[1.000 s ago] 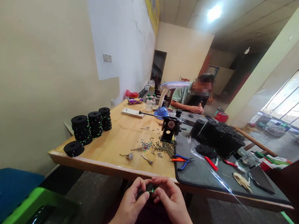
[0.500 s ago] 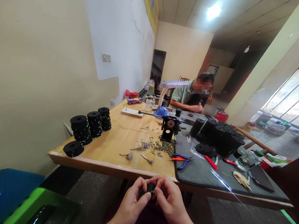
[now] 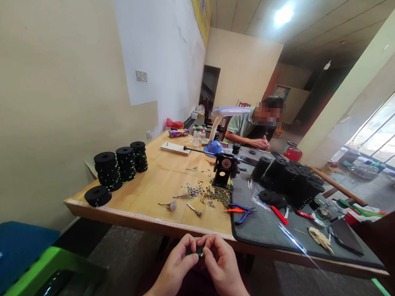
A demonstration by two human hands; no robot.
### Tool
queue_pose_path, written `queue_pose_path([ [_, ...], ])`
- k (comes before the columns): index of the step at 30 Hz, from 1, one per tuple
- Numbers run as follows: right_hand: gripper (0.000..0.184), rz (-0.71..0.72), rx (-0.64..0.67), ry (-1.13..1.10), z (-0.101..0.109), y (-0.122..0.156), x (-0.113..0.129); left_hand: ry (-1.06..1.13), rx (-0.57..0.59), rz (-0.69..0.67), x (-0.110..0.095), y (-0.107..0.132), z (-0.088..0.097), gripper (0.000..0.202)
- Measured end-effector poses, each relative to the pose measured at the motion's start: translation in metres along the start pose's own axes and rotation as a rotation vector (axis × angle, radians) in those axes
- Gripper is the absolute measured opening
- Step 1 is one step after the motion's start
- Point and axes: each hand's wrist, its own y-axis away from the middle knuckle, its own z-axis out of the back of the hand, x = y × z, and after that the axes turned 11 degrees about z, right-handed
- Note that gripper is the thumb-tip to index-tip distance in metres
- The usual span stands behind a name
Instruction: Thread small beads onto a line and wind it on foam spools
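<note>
Just in front of the table's near edge, my left hand (image 3: pixel 178 264) is closed on a small black spool (image 3: pixel 198 250), gripping it between thumb and fingers. My right hand (image 3: pixel 220 262) pinches at the spool's right side, where a tiny green bit shows by the thumb. Fingers cover most of the spool, and any line on it is too fine to make out. Beyond the hands, loose metal pieces (image 3: pixel 222 195) and coloured beads (image 3: pixel 193 192) lie scattered on the wood. Blue-handled pliers (image 3: pixel 243 214) rest at the edge of the dark mat (image 3: pixel 259 232).
Stacks of black spools (image 3: pixel 106 171) stand at the left, with more black spools (image 3: pixel 284 178) at the right. A winding device (image 3: pixel 223 169) and a blue lamp (image 3: pixel 213 146) occupy the middle. Tweezers (image 3: pixel 292 236) overhang the front edge. Another person (image 3: pixel 244 126) sits across.
My fingertips have shifted slightly around the spool, and the right hand has tilted a little. Both hands stay together in the same place; the things on the table have not moved.
</note>
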Motion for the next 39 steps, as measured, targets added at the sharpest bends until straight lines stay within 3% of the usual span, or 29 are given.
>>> queue_pose_path([
  [6, 0.015, 0.002, 0.003, 0.002, -0.003, -0.003, 0.006, -0.131, -0.106, -0.022, 0.001, -0.001, -0.003, 0.024],
  [14, 0.013, 0.022, 0.006, -0.003, -0.003, 0.003, 0.003, -0.203, -0.102, -0.091, 0.002, 0.001, -0.005, 0.028],
  [24, 0.011, 0.053, -0.018, -0.012, -0.004, 0.006, -0.002, -0.17, -0.101, -0.06, -0.002, 0.001, -0.009, 0.026],
  [30, 0.019, -0.033, -0.11, -0.181, -0.002, 0.005, -0.011, -0.168, 0.022, -0.049, -0.001, 0.002, -0.002, 0.016],
  [39, 0.028, -0.157, -0.181, -0.332, -0.002, 0.006, -0.022, -0.344, -0.017, -0.163, 0.005, 0.0, 0.007, 0.013],
])
